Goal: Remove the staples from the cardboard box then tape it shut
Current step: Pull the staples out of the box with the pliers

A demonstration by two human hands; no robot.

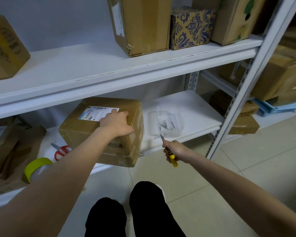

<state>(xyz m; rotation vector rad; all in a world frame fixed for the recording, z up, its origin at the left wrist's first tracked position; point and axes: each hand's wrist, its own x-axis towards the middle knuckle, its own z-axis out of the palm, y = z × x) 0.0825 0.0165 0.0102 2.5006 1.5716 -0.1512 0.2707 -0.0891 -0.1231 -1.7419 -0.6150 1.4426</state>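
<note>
Grips one cardboard box (79, 129) edge with left hand (117, 123); clenches one yellow-handled tool (171, 155) in right hand (177, 150), ten-odd nails (164, 126) beyond fingertips (169, 145)

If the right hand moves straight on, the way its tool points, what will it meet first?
Probably the loose staples in the clear tray, just beyond the tool tip; depth is uncertain.

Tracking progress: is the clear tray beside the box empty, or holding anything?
Not empty: several loose metal pins lie in the clear tray, beside the box.
</note>
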